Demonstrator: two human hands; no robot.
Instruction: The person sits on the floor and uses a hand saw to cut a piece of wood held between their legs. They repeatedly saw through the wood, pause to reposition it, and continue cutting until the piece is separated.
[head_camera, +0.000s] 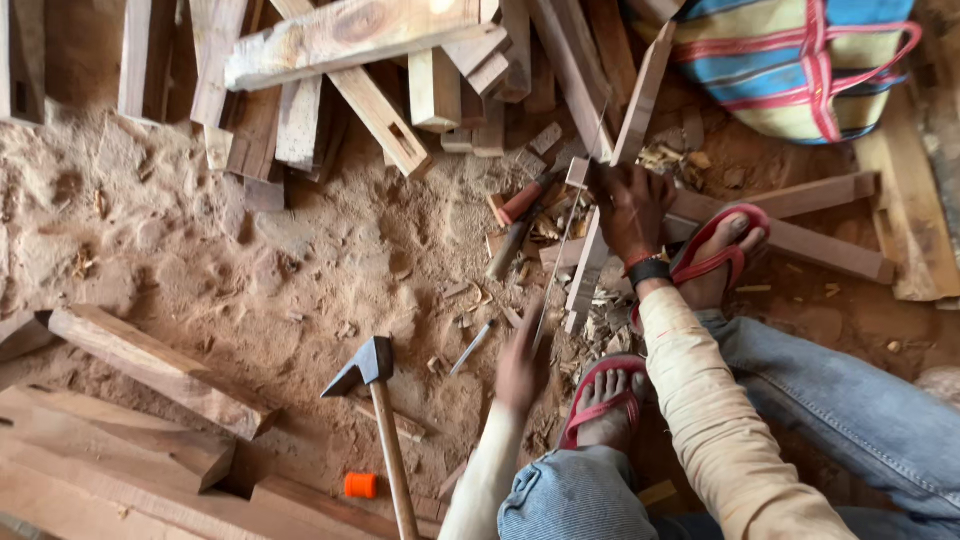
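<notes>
Our right hand (630, 210) was clamped around a pale wooden batten (612, 170), pinning it to the sandy ground. Our blurred left hand (522, 362), just below that grip, seemed to hold a thin metal rod (556, 262); we could not tell how firmly. A hammer (378, 400) lay left of it.

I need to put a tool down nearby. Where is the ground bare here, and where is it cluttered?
The widest bare patch is the sandy ground between the heap of wood offcuts above and the plank at lower left. A smaller gap lies between the hammer and the left hand. Around the right hand, chisels and shavings crowd the slat.
</notes>
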